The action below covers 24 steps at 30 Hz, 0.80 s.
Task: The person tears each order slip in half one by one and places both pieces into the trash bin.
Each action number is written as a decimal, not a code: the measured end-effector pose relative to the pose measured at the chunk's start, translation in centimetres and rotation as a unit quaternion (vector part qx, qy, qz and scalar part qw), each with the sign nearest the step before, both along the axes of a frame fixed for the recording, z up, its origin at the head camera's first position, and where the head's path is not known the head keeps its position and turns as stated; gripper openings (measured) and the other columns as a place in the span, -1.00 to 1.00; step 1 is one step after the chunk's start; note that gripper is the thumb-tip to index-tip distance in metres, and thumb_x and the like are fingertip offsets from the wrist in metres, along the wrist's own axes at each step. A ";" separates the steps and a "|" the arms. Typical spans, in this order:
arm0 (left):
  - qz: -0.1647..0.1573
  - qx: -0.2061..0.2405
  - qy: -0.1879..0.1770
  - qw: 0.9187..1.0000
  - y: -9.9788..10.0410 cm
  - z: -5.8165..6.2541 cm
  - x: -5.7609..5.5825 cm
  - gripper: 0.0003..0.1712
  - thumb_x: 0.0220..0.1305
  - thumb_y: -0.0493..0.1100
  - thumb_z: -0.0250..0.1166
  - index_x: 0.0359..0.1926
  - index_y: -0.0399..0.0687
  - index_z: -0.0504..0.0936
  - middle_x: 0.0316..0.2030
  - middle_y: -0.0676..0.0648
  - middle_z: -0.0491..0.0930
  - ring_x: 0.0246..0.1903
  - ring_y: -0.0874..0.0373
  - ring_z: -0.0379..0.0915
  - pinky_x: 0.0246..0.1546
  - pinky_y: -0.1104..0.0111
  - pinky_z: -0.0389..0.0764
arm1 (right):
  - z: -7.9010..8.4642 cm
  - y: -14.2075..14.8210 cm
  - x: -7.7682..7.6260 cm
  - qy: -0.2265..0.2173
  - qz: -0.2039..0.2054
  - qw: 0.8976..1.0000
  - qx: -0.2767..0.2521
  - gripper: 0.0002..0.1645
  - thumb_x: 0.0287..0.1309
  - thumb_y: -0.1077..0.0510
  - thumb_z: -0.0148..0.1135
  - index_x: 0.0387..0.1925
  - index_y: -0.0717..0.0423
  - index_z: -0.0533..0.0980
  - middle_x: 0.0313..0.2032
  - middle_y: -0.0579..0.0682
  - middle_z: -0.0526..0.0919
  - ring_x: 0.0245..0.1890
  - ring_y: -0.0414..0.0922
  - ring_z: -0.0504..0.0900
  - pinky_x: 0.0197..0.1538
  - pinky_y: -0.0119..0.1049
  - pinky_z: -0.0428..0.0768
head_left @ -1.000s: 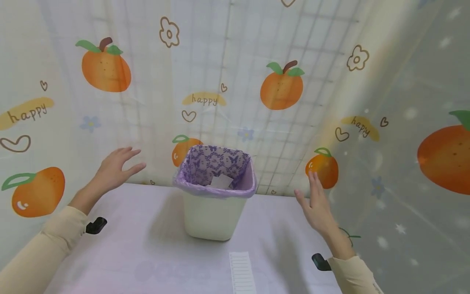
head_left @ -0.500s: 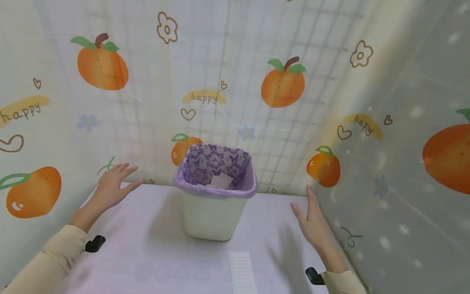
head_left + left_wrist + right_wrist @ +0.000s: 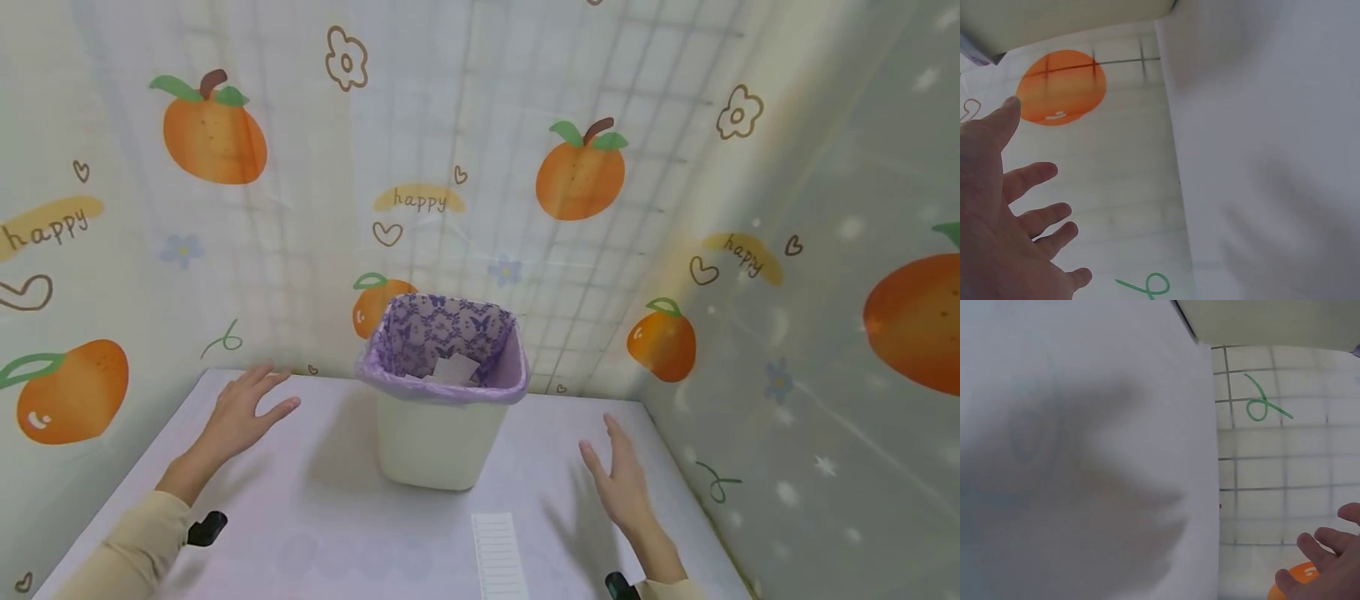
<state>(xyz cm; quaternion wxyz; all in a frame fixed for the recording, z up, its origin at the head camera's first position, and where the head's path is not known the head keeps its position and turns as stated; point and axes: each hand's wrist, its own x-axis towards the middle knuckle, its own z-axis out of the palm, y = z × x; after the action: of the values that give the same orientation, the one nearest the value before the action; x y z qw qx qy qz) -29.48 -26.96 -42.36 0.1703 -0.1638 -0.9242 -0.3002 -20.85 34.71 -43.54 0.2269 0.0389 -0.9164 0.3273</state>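
Observation:
A pale cream bin (image 3: 438, 442) stands upright on the table, lined with a purple patterned bag (image 3: 442, 390) folded over its rim. Inside lie white paper pieces (image 3: 454, 368). To the bin's left my left hand (image 3: 242, 417) hovers over the table, fingers spread and holding nothing. My right hand (image 3: 622, 479) is apart from the bin on its other side, thumb and fingers extended, palm turned inward. In the left wrist view the left fingers (image 3: 1032, 181) are separated. The right wrist view catches only part of the right fingers (image 3: 1317, 550) at its lower right corner.
A white lined paper strip (image 3: 498, 554) lies flat on the table (image 3: 360, 533) in front of the bin. Behind hangs a curtain (image 3: 315, 250) printed with oranges, with a grid showing through it. Another curtain side (image 3: 825, 350) rises along the right edge.
Both hands have come down and nearer to me; the right one has also shifted left toward the bin. The bin, its bag and the paper strip have stayed in place.

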 end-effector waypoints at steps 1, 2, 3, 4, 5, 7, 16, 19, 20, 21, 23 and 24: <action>0.001 0.000 -0.002 1.000 0.0 -0.3 0.1 -0.28 0.44 0.14 0.35 0.40 -0.25 0.52 0.46 -0.50 0.31 0.48 -0.47 0.12 0.36 -0.49 0.05 | -0.3 -0.1 0.2 -0.004 0.000 1.000 -0.001 -0.14 0.53 -0.06 0.19 0.59 0.29 0.13 0.55 0.38 0.21 0.53 0.39 0.19 0.46 0.42 0.17; 0.004 -0.001 -0.001 1.000 0.0 -0.6 0.3 -0.28 0.44 0.14 0.36 0.39 -0.26 0.53 0.45 -0.49 0.32 0.48 -0.47 0.13 0.36 -0.49 0.06 | -0.6 -0.2 0.4 -0.008 -0.001 1.000 -0.001 -0.15 0.53 -0.06 0.18 0.59 0.30 0.14 0.55 0.38 0.22 0.53 0.38 0.19 0.47 0.41 0.17; 0.005 0.001 -0.004 1.000 0.0 -0.9 0.4 -0.29 0.44 0.13 0.36 0.39 -0.25 0.53 0.45 -0.49 0.32 0.48 -0.47 0.14 0.36 -0.50 0.05 | -0.8 -0.3 0.6 -0.010 -0.002 1.000 -0.001 -0.16 0.53 -0.06 0.18 0.58 0.30 0.15 0.54 0.38 0.23 0.53 0.38 0.20 0.47 0.40 0.18; 0.005 0.002 -0.004 1.000 0.0 -1.2 0.5 -0.29 0.43 0.13 0.36 0.38 -0.25 0.54 0.45 -0.48 0.33 0.47 -0.47 0.15 0.35 -0.50 0.07 | -1.0 -0.4 0.7 -0.015 -0.003 1.000 -0.002 -0.17 0.54 -0.06 0.16 0.58 0.30 0.15 0.54 0.38 0.24 0.53 0.38 0.20 0.47 0.39 0.18; 0.005 0.004 -0.009 1.000 0.1 -1.6 0.6 -0.30 0.44 0.13 0.36 0.38 -0.24 0.54 0.45 -0.48 0.33 0.48 -0.46 0.15 0.36 -0.50 0.06 | -1.3 -0.5 0.9 -0.019 -0.005 1.000 -0.005 -0.17 0.55 -0.06 0.15 0.58 0.30 0.16 0.53 0.38 0.25 0.53 0.37 0.21 0.47 0.38 0.18; 0.003 0.009 -0.015 1.000 0.2 -2.2 0.8 -0.31 0.45 0.12 0.36 0.39 -0.23 0.54 0.45 -0.48 0.33 0.48 -0.46 0.15 0.37 -0.49 0.06 | -1.7 -0.7 1.2 -0.033 -0.007 0.999 -0.013 -0.17 0.57 -0.09 0.11 0.60 0.28 0.14 0.52 0.39 0.26 0.52 0.38 0.22 0.47 0.40 0.17; 0.014 0.043 -0.040 0.998 1.1 -4.8 1.6 -0.27 0.49 0.15 0.30 0.46 -0.20 0.46 0.46 -0.44 0.35 0.49 -0.42 0.16 0.40 -0.50 -0.05 | -4.7 -2.4 2.2 -0.063 0.000 0.995 -0.071 -0.25 0.66 -0.12 -0.08 0.63 0.19 0.12 0.53 0.34 0.29 0.54 0.36 0.21 0.45 0.40 0.25; 0.017 0.055 -0.042 0.997 1.3 -6.1 2.0 -0.26 0.49 0.16 0.30 0.48 -0.19 0.44 0.46 -0.43 0.37 0.49 -0.41 0.18 0.40 -0.51 -0.05 | -5.9 -3.4 2.3 -0.062 0.007 0.994 -0.090 -0.29 0.69 -0.11 -0.14 0.61 0.18 0.15 0.54 0.30 0.29 0.54 0.34 0.24 0.49 0.37 0.21; 0.017 0.060 -0.043 0.997 1.3 -6.5 2.1 -0.26 0.49 0.15 0.30 0.48 -0.19 0.44 0.45 -0.43 0.37 0.49 -0.42 0.19 0.40 -0.51 -0.04 | -6.3 -3.8 2.4 -0.065 0.009 0.994 -0.092 -0.29 0.69 -0.11 -0.16 0.61 0.19 0.15 0.55 0.29 0.29 0.53 0.33 0.26 0.50 0.35 0.20; 0.014 0.067 -0.044 0.997 1.4 -6.9 2.2 -0.26 0.50 0.14 0.29 0.48 -0.20 0.44 0.45 -0.42 0.38 0.49 -0.41 0.19 0.40 -0.50 -0.02 | -6.6 -4.1 2.4 -0.068 0.010 0.993 -0.093 -0.29 0.69 -0.12 -0.16 0.61 0.18 0.16 0.55 0.28 0.29 0.52 0.33 0.28 0.50 0.33 0.21; 0.012 0.083 -0.048 0.995 1.5 -7.7 2.5 -0.27 0.51 0.14 0.28 0.48 -0.21 0.43 0.46 -0.41 0.38 0.49 -0.41 0.20 0.42 -0.45 0.05 | -7.3 -4.6 2.6 -0.072 0.014 0.992 -0.098 -0.30 0.70 -0.13 -0.17 0.60 0.19 0.18 0.55 0.26 0.29 0.52 0.31 0.31 0.51 0.30 0.21; 0.010 0.093 -0.053 0.994 1.5 -8.1 2.7 -0.27 0.52 0.14 0.27 0.49 -0.21 0.43 0.46 -0.41 0.37 0.49 -0.41 0.19 0.42 -0.43 0.08 | -7.5 -4.8 2.7 -0.074 0.015 0.992 -0.100 -0.30 0.70 -0.13 -0.18 0.60 0.19 0.19 0.55 0.25 0.31 0.52 0.29 0.32 0.51 0.29 0.21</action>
<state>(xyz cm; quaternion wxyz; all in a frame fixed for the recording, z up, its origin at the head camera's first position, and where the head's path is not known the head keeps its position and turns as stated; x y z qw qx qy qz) -26.80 -25.44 -50.45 0.1387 -0.1215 -0.9017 -0.3911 -18.15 29.91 -51.04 0.1559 0.0050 -0.8927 0.4228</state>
